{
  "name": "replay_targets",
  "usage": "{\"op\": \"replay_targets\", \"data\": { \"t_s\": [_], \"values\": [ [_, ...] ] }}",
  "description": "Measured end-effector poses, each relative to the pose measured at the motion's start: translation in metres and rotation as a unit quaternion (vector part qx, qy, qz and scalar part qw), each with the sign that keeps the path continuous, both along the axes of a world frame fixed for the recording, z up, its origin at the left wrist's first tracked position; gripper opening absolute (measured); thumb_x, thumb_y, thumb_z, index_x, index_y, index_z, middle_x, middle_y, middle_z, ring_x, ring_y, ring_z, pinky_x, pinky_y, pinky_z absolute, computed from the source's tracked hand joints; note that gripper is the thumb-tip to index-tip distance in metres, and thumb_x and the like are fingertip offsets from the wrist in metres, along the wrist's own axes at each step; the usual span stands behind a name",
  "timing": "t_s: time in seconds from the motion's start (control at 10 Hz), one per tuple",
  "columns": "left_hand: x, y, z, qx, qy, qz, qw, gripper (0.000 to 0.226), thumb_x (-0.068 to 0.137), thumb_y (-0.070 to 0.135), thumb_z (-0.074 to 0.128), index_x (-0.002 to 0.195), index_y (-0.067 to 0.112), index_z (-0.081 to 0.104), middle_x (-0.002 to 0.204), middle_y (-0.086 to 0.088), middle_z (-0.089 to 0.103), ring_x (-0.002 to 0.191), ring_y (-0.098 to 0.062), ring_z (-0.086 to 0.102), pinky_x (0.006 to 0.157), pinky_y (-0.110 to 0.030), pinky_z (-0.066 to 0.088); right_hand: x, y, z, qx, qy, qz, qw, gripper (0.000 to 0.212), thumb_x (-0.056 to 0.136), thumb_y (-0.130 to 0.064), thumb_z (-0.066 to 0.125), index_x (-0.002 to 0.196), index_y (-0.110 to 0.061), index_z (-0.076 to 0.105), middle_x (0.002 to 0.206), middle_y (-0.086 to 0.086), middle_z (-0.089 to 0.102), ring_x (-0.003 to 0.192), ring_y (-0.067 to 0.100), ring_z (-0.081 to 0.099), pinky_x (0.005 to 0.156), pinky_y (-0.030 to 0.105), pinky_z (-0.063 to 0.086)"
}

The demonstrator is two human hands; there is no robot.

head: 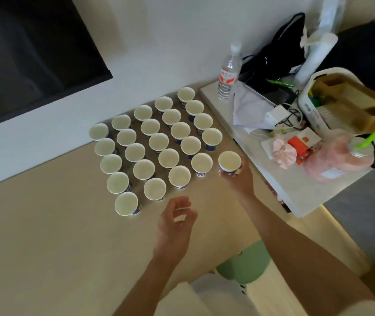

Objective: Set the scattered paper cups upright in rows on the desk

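Paper cups (157,142), upright, in rows mid-frame on worktop (45,236); right hand (239,176) grips last cup (229,163) at block's lower-right edge; left hand (175,222) empty, fingers loosely curled; risk: knocking neighbouring cup (201,164), or misaligned row.

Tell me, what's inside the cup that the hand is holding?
The held cup looks empty: only its pale inside shows. The right hand grips its side, so part of the cup's outside is covered.
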State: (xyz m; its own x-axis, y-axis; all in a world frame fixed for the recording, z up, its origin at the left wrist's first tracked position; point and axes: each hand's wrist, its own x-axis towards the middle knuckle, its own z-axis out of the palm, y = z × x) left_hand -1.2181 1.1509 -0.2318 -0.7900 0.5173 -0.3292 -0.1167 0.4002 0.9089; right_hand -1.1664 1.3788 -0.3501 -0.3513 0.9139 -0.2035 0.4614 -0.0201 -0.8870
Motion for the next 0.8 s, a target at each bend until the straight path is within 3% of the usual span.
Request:
{"op": "replay_targets", "data": {
  "t_s": [0.3, 0.5, 0.6, 0.8],
  "values": [
    [-0.005, 0.019, -0.003, -0.019, 0.017, 0.004, 1.0, 0.02, 0.086, 0.011, 0.071, 0.097, 0.027, 0.065, 0.099, 0.018, 0.07, 0.088, 0.002, 0.067, 0.069, -0.011, 0.05, -0.021, 0.028, -0.019, -0.014, 0.008, 0.048, 0.999, 0.059, 0.068, -0.012, 0.084, 0.119, -0.025, 0.057, 0.105, -0.002, 0.068, 0.082, 0.021, 0.066, 0.081, 0.042, 0.057],
    [-0.009, 0.02, -0.006, -0.039, 0.023, 0.027, 0.999, 0.019, 0.085, 0.011, 0.071, 0.097, 0.026, 0.066, 0.099, 0.016, 0.072, 0.087, 0.002, 0.068, 0.068, -0.011, 0.051, -0.03, 0.036, -0.022, -0.026, 0.023, 0.052, 0.998, 0.061, 0.067, -0.01, 0.084, 0.12, -0.025, 0.057, 0.108, -0.004, 0.067, 0.09, 0.018, 0.067, 0.087, 0.047, 0.057],
    [-0.009, 0.021, -0.005, -0.047, 0.018, 0.03, 0.998, 0.019, 0.086, 0.013, 0.071, 0.098, 0.026, 0.066, 0.099, 0.019, 0.071, 0.087, 0.004, 0.067, 0.068, -0.01, 0.05, -0.03, 0.037, -0.026, -0.035, 0.028, 0.052, 0.998, 0.061, 0.067, -0.009, 0.084, 0.12, -0.025, 0.056, 0.11, -0.004, 0.067, 0.092, 0.018, 0.068, 0.088, 0.046, 0.057],
    [-0.008, 0.016, -0.001, -0.045, 0.015, 0.041, 0.998, 0.019, 0.086, 0.013, 0.07, 0.097, 0.028, 0.065, 0.1, 0.021, 0.07, 0.089, 0.003, 0.067, 0.07, -0.013, 0.051, -0.02, 0.031, -0.032, -0.055, 0.054, 0.037, 0.996, 0.075, 0.068, 0.002, 0.082, 0.133, -0.017, 0.049, 0.13, -0.004, 0.059, 0.116, 0.014, 0.06, 0.095, 0.032, 0.05]
  ]
}}
